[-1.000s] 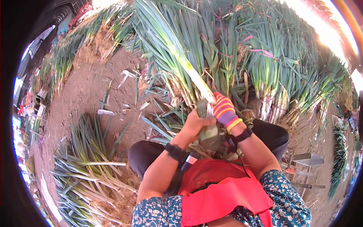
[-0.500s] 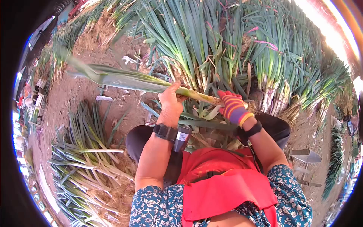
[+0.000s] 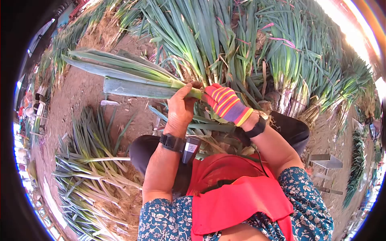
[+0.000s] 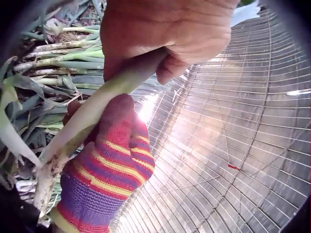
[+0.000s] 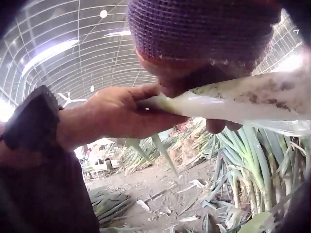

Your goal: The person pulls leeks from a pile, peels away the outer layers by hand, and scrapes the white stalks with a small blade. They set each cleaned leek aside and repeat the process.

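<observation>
A leek [image 3: 144,82] lies across in front of the body, its green leaves fanned out to the left. My bare left hand [image 3: 179,106] grips it where the leaves meet the pale stalk. Just beside, my right hand [image 3: 227,102], in a striped glove with bare fingertips, pinches the stalk. In the left wrist view, thumb and fingers of the gloved hand [image 4: 109,160] press on the pale stalk [image 4: 87,114], whose lower end carries soil. The right wrist view shows brown dirt on the stalk [image 5: 243,102] below the purple glove [image 5: 199,29].
Upright leek bundles [image 3: 281,60] with pink ties stand ahead and to the right. Loose leeks [image 3: 96,180] lie in a pile at the left, roots toward the person. Cut leaves [image 3: 217,128] litter the ground between the knees. A metal stand [image 3: 326,160] is at the right.
The leek swung from pointing up and away to lying leftward. Since half a second ago, my right hand has slid left along the stalk from the root end, close to my left hand.
</observation>
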The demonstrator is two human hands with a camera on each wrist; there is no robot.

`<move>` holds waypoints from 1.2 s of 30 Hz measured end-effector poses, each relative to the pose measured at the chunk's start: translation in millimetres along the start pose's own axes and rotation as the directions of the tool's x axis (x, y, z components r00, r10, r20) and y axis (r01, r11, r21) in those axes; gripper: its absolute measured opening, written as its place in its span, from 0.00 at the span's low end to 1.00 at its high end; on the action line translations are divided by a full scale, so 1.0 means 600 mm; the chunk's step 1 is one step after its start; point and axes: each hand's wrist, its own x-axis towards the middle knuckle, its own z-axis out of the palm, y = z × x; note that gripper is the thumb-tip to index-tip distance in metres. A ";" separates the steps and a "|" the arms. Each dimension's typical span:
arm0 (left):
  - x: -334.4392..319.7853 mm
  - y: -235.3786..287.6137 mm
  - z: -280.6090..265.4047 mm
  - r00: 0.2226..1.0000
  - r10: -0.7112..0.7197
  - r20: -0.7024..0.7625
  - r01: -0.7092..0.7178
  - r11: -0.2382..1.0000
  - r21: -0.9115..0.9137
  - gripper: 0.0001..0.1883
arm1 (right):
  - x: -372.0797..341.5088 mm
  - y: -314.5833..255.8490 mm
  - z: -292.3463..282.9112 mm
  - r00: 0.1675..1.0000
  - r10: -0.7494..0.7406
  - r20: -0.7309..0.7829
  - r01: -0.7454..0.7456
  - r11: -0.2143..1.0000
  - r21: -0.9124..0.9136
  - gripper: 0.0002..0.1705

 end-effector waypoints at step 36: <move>-0.037 0.097 -0.033 0.910 0.414 -0.016 -0.414 0.910 -0.003 0.07 | -0.285 0.240 -0.116 0.481 0.872 0.094 -0.514 0.367 -0.775 0.16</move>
